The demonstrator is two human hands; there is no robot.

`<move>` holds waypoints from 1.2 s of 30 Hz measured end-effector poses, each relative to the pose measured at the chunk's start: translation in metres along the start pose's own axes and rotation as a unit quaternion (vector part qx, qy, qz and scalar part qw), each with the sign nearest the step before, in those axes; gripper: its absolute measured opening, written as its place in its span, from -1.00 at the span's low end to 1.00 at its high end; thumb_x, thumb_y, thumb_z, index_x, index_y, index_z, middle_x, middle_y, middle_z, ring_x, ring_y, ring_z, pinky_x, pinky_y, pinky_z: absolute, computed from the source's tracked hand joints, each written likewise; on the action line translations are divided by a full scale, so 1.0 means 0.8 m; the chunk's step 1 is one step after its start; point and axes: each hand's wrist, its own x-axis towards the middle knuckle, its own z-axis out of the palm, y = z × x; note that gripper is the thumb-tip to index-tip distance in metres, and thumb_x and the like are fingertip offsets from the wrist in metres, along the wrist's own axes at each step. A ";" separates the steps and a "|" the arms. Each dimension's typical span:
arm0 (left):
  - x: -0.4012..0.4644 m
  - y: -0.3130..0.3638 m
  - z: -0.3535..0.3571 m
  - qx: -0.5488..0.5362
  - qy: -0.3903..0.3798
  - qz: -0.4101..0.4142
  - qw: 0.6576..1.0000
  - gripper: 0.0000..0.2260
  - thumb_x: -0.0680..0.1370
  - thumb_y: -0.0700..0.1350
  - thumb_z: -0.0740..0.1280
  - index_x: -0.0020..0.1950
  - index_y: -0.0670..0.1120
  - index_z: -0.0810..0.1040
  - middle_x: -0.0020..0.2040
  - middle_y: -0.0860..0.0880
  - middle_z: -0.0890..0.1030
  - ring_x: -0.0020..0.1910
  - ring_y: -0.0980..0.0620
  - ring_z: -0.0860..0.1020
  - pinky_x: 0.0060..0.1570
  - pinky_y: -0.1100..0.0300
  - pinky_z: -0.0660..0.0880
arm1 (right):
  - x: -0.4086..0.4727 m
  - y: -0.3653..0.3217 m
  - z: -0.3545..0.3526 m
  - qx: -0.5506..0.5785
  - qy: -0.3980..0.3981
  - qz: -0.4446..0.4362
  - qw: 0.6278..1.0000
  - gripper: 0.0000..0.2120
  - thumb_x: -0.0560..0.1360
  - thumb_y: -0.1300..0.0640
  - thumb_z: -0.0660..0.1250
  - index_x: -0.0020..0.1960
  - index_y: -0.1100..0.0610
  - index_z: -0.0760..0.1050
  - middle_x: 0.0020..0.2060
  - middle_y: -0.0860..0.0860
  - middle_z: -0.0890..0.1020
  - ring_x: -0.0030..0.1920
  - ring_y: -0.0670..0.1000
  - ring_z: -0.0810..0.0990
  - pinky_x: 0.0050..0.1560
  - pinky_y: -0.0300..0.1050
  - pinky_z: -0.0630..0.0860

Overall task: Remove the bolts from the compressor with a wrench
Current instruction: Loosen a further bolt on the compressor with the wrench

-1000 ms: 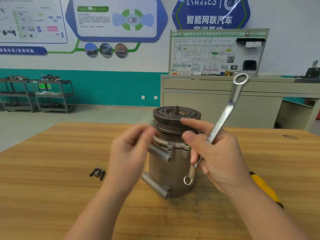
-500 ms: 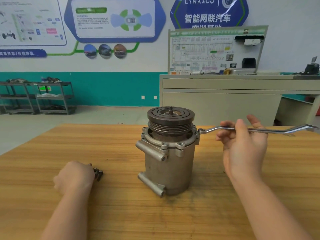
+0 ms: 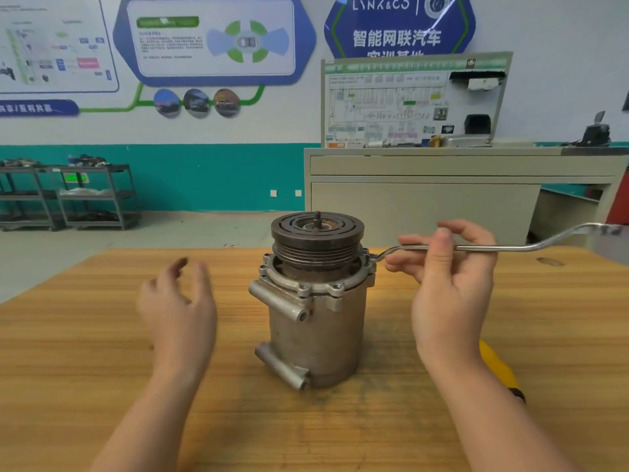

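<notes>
The right hand (image 3: 449,284) pinched the long silver ring wrench (image 3: 510,247), its end at the grey metal compressor's (image 3: 316,321) flange; the left hand (image 3: 180,301) hovered open, empty, beside the compressor. Unbraced, the compressor could have tipped, or the ring slipped off.

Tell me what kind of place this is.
Likely an automotive training workshop: car-themed wall posters, a wiring-diagram training board on a cabinet, and a compressor on a wooden workbench.

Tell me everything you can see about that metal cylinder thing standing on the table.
The compressor stands upright on the wooden table, a dull grey cast-metal cylinder. A dark grooved pulley with a small threaded shaft tops it. Below sits a flanged ring with bolt lugs, and two tube-like mounting bosses jut from its left side. The wrench, held by the right hand, has its ring end at the flange's right edge. The left hand, blurred, hovers beside it without touching.
</notes>
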 end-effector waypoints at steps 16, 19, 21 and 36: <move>-0.079 0.073 0.046 -0.031 -0.148 0.115 0.982 0.15 0.22 0.33 0.43 0.61 -0.03 -0.10 0.48 -0.09 0.27 0.46 -0.03 0.14 0.41 0.00 0.19 | -0.028 0.006 0.022 -0.166 -0.001 -0.175 0.970 -0.80 0.66 0.05 0.05 0.07 0.17 0.33 -0.22 -0.03 0.51 -0.24 -0.14 0.52 -0.26 -0.34 0.44; -0.070 0.067 0.044 -0.045 -0.166 0.129 0.977 0.17 0.19 0.34 0.44 0.62 0.00 -0.10 0.47 -0.03 0.32 0.46 -0.01 0.17 0.35 0.12 0.18 | -0.031 0.004 0.022 -0.113 -0.017 -0.195 0.974 -0.90 0.60 0.20 0.06 0.11 0.11 0.24 -0.22 0.10 0.56 -0.22 -0.15 0.54 -0.15 -0.44 0.43; -0.058 0.061 0.041 -0.067 -0.198 0.134 0.969 0.19 0.17 0.36 0.46 0.62 0.04 -0.11 0.46 0.03 0.33 0.48 0.01 0.22 0.42 0.09 0.19 | -0.033 -0.001 0.024 -0.062 -0.007 -0.172 0.983 -0.88 0.58 0.23 0.05 0.08 0.06 0.22 -0.25 0.21 0.55 -0.26 -0.08 0.53 -0.14 -0.32 0.43; -0.011 0.029 0.042 -0.235 -0.357 0.113 0.897 0.07 0.17 0.25 0.52 0.58 0.18 0.05 0.29 0.29 0.40 0.17 0.50 0.44 0.00 0.54 0.44 | 0.029 0.002 -0.013 0.358 0.037 0.372 0.856 -0.81 0.68 0.14 0.09 -0.06 0.18 0.39 -0.32 0.17 0.66 -0.38 0.03 0.65 -0.38 -0.19 0.57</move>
